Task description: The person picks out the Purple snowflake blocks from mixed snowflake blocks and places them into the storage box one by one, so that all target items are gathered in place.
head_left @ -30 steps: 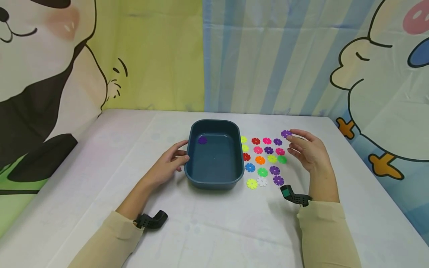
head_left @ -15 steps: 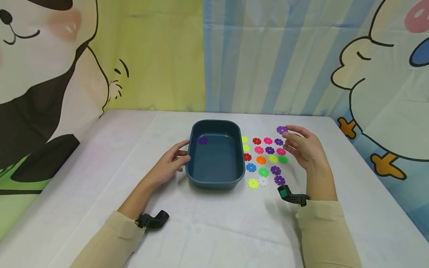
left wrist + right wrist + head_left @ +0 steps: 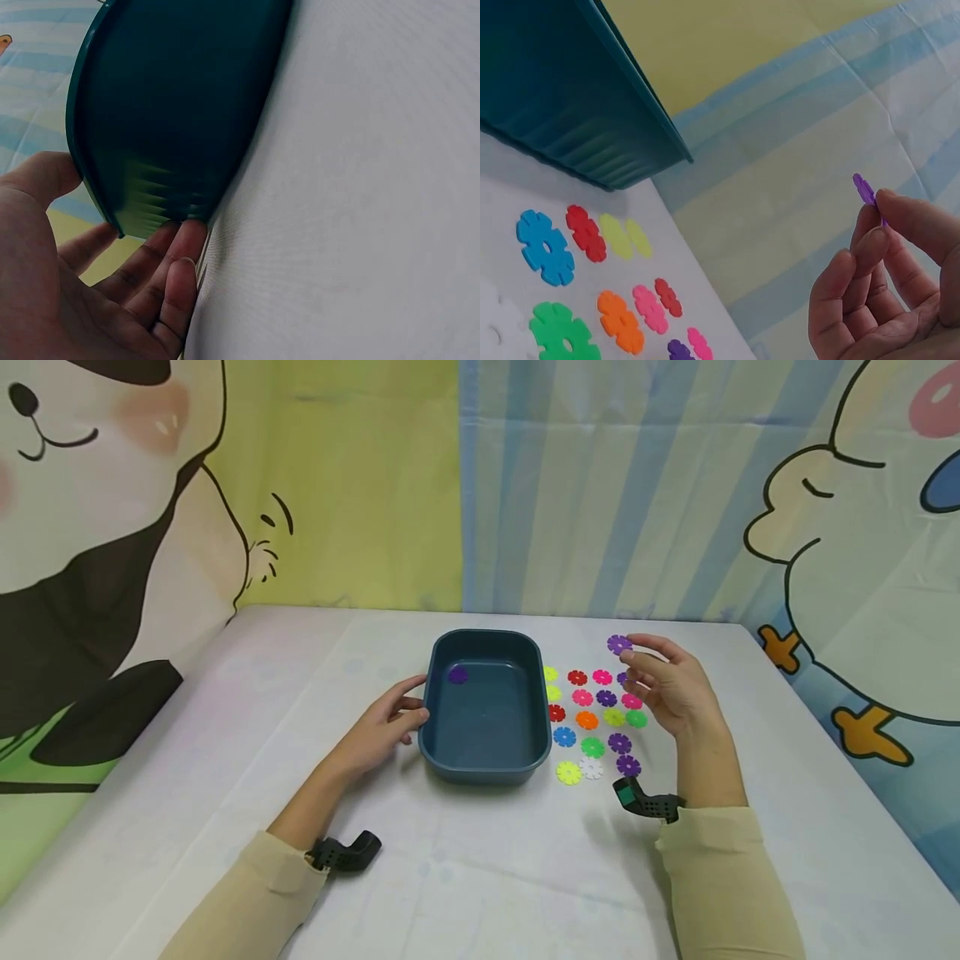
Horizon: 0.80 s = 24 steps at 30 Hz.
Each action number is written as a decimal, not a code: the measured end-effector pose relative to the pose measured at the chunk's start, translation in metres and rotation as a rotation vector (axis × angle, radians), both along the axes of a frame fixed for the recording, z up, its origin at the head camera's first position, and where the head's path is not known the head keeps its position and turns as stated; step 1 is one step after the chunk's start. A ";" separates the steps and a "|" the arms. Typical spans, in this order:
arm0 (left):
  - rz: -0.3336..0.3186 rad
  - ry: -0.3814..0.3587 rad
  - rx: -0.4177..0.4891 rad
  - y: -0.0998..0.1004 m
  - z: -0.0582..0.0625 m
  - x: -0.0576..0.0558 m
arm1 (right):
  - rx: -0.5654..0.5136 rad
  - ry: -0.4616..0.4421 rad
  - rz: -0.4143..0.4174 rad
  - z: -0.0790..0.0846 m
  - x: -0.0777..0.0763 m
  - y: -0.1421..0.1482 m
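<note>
In the head view, my right hand point(image 3: 671, 689) pinches a purple notched plastic snowflake disc point(image 3: 618, 645) between thumb and index finger, raised beyond the rows of discs. The right wrist view shows that disc point(image 3: 864, 189) nearly edge-on at the fingertips. A dark teal rectangular bin point(image 3: 483, 727) stands left of the rows, and one purple disc point(image 3: 457, 674) lies inside it. My left hand point(image 3: 378, 722) touches the bin's left side. From the left wrist, its relaxed fingers point(image 3: 139, 270) rest against the bin's outer wall, thumb at the rim.
Several colourful discs lie in loose rows beside the bin, among them an orange disc point(image 3: 587, 720), a blue disc point(image 3: 564, 737) and a white disc point(image 3: 591, 767). The table has a white cloth point(image 3: 465, 868). Printed curtains point(image 3: 360, 485) hang behind it.
My right hand has moved left and slightly away from me, carrying the purple disc up off the right end of the rows. My left hand stays at the bin.
</note>
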<state>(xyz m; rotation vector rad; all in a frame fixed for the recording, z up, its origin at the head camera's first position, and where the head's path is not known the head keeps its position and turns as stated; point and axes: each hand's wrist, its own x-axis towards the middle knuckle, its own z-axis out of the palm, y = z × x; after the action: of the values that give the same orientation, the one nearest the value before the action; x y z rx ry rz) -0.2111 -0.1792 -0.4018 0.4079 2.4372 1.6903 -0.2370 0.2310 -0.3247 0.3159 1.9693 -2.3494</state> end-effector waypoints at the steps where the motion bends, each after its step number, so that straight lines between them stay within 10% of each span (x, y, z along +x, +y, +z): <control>1: -0.001 -0.001 0.000 0.000 0.000 0.000 | -0.003 0.003 0.005 0.001 0.000 -0.001; 24: -0.003 0.000 0.008 0.001 0.000 0.002 | 0.122 0.052 0.041 0.029 -0.016 -0.045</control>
<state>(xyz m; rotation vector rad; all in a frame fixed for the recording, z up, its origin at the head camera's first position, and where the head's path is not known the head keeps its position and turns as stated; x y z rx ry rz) -0.2096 -0.1786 -0.4016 0.4126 2.4291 1.6997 -0.2529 0.1865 -0.2957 0.2207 2.1262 -2.2400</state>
